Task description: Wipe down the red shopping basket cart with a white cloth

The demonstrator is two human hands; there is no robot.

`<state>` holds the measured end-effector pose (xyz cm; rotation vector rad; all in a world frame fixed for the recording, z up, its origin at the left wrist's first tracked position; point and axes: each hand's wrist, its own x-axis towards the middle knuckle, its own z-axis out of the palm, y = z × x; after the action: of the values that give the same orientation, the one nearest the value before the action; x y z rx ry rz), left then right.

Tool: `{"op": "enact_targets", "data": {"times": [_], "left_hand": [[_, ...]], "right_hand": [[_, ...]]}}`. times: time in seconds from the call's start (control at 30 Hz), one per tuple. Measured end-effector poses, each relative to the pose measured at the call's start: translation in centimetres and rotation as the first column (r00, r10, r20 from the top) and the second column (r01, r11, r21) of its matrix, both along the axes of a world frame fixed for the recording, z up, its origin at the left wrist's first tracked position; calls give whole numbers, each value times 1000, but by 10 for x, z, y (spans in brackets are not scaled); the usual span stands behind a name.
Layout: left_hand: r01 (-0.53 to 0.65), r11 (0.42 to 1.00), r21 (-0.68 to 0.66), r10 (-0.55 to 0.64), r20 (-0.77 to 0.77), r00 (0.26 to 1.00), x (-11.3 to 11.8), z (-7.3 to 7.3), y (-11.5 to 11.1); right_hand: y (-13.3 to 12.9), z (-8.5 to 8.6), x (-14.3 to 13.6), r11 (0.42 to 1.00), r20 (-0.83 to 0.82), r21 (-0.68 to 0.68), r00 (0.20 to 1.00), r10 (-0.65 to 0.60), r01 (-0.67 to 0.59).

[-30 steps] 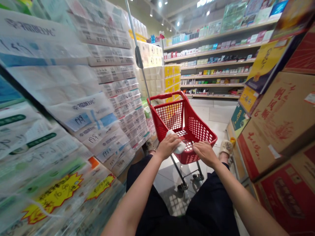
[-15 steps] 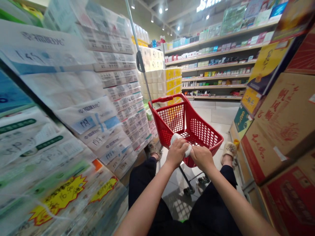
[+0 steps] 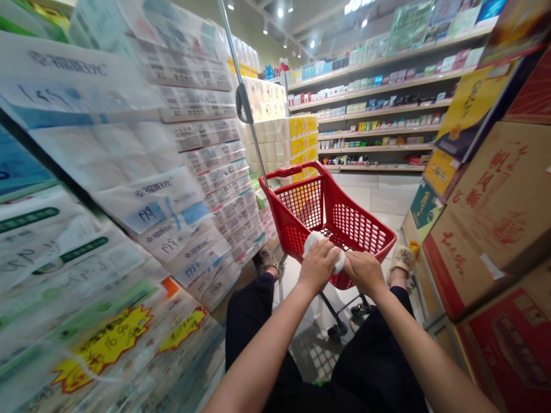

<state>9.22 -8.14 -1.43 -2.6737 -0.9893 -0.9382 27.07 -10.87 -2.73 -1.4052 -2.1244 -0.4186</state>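
A red shopping cart (image 3: pixel 297 215) with a lattice plastic basket stands between my legs, its near rim under my hands. My left hand (image 3: pixel 319 265) is closed over a white cloth (image 3: pixel 313 237) and presses it on that rim. Beside it, my right hand (image 3: pixel 365 272) is closed round the rim, close to the cloth's right end; its fingertips are hidden over the edge. Through the lattice no goods show in the basket. A metal pole (image 3: pixel 232 43) with a dark grip rises from the cart's far left corner.
Tall stacks of wrapped tissue packs (image 3: pixel 163 212) crowd the left side. Cardboard cartons (image 3: pixel 495 195) are piled on the right. Shelves of small boxed goods (image 3: pixel 365 109) line the back wall. My feet in beige clogs (image 3: pixel 402 259) flank the cart on the tiled floor.
Both hands have shifted a little to the right along the rim with the cloth. The cart's near end has swung slightly to the right too.
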Motion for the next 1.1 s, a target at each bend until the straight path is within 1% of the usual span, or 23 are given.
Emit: {"op": "enact_targets", "data": {"times": [0.17, 0.23, 0.3, 0.37, 0.43, 0.5, 0.6, 0.67, 0.73, 0.87, 1.0, 1.1], "left_hand": [[9, 1000, 20, -9, 18, 1000, 14, -4, -5], [39, 999, 35, -39, -9, 999, 14, -4, -3], [91, 995, 52, -88, -58, 994, 10, -2, 5], [150, 987, 60, -143, -110, 984, 4, 2, 17], [174, 983, 58, -166, -132, 977, -5, 6, 33], [147, 988, 49, -140, -120, 983, -17, 10, 51], [66, 997, 35, -63, -97, 993, -35, 17, 76], [30, 999, 31, -26, -97, 995, -45, 19, 89], [13, 1000, 29, -10, -97, 995, -51, 19, 98], [4, 999, 32, -2, -81, 997, -51, 17, 102], [-2, 999, 49, 5, -67, 998, -44, 15, 99], [-8, 998, 65, 13, -76, 997, -38, 17, 95]], "right_hand": [[-4, 3, 14, 999, -20, -18, 999, 31, -31], [-7, 4, 16, 999, -21, -13, 999, 34, -34], [-9, 5, 17, 999, -19, -9, 999, 42, -42], [-11, 6, 16, 999, -18, -12, 999, 50, -50], [-11, 7, 16, 998, -19, -22, 998, 52, -52], [-11, 7, 17, 998, -29, -35, 998, 49, -50], [-10, 6, 19, 998, -48, -44, 997, 53, -55], [-9, 5, 20, 997, -51, -41, 997, 61, -63], [-7, 4, 21, 997, -46, -41, 997, 67, -69], [-5, 3, 25, 996, -49, -54, 997, 68, -70], [-6, 6, 31, 995, -71, -80, 996, 50, -56], [-6, 9, 38, 993, -71, -119, 997, 21, -29]]}}
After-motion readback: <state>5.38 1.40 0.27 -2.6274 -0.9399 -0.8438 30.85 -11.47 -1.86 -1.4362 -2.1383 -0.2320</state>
